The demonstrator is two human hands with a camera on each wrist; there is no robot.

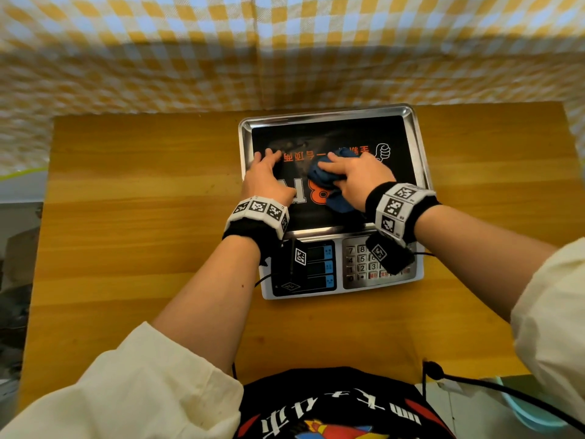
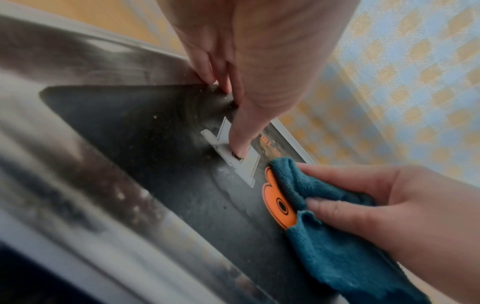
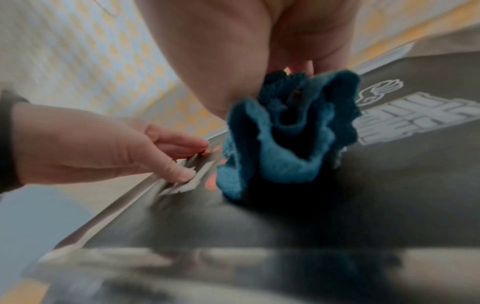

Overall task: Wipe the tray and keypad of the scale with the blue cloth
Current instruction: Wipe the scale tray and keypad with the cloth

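Right now my right hand (image 1: 357, 175) clamps the bunched cloth (image 1: 323, 179) on the tray (image 1: 418, 147), left hand (image 1: 266, 175) flat, fingers spread, steadying it. Pressing hard could shift the tray; the keypad (image 1: 364, 264) could get skipped

The keypad (image 1: 367, 264) shows digits 7, 8, 4, 5, 1, 2, 3; the tray (image 1: 414, 147) sticker bears a large orange 8

From my end the tray (image 1: 418, 144) is looking like shiny polished metal, its black printed liner (image 1: 392, 134) showing glossy and a bit dusty. The blue cloth (image 2: 335, 253) is reading as fuzzy, matt terry with frayed edges. The surface (image 1: 142, 191) is showing smooth, lightly sheened wood grain. The keypad (image 1: 361, 267) is looking like brushed metal.
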